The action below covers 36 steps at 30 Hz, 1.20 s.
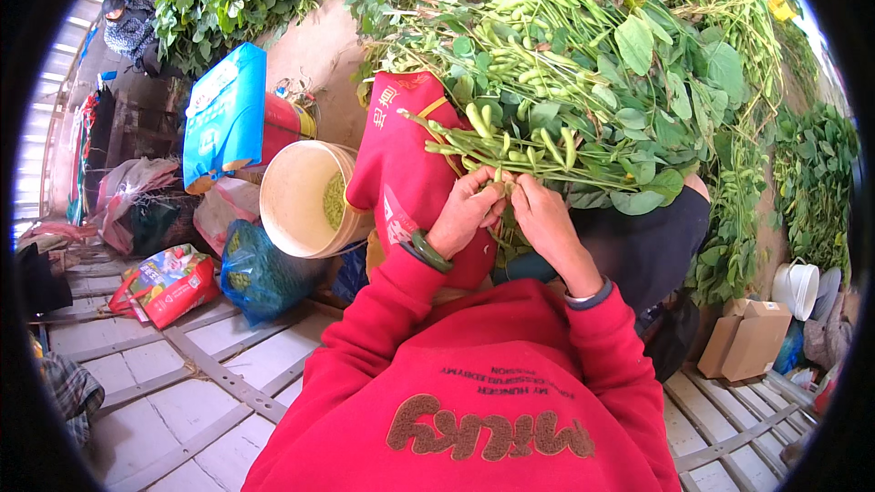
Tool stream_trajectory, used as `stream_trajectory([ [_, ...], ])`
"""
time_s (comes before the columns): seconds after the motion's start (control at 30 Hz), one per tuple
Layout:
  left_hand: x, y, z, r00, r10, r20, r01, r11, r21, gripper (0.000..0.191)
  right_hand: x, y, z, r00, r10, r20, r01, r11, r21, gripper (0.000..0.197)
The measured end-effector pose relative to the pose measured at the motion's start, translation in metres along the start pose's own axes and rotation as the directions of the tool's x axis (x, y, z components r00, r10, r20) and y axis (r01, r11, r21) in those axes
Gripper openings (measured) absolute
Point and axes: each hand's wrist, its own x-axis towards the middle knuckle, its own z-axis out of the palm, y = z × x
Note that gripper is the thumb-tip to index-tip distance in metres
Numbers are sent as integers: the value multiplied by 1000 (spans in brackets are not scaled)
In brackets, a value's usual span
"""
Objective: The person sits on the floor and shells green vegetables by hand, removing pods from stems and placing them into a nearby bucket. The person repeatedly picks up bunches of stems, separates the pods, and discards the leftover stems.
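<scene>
My left hand (pixel 472 208), with a green bangle at its wrist, meets my right hand (pixel 543 215) over my lap. Between their fingertips is a green bean pod (pixel 498 176), partly covered by the fingers. Just beyond the fingers, a leafy bean stalk with plump pods (pixel 526 156) lies across the red cloth (pixel 403 171) on my lap. A large heap of picked bean plants (pixel 547 48) rises in front of me. Left of the cloth, a white plastic bucket (pixel 294 208) leans toward me, with shelled green beans (pixel 334 200) inside.
Behind the bucket are a blue bag (pixel 225 109) and a red bucket (pixel 281 119). A blue plastic bag (pixel 253 273) and a red shopping bag (pixel 167 287) lie at left. A person (pixel 130 31) sits at upper left. At right are a cardboard box (pixel 745 342) and another white bucket (pixel 796 289).
</scene>
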Motion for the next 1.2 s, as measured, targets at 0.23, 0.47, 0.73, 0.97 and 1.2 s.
stream_trajectory([
  [0.23,-3,-16,-11,1000,-9,12,11,990,-142,17,20,-4,-13,957,-105,-272,49,977,-206,18],
  [0.47,-13,-8,12,963,-233,140,249,961,-118,21,4,2,-19,939,116,-323,-43,973,225,17],
  [0.73,4,-35,23,961,-211,177,271,840,-470,14,-32,7,-12,964,42,-263,13,979,203,15],
  [0.97,1,-34,25,994,-112,14,113,991,-76,12,-38,15,-9,981,193,29,-191,916,353,15],
  [1.2,4,-23,11,984,-150,95,153,988,-24,13,-35,26,-2,896,312,316,-444,649,617,13],
])
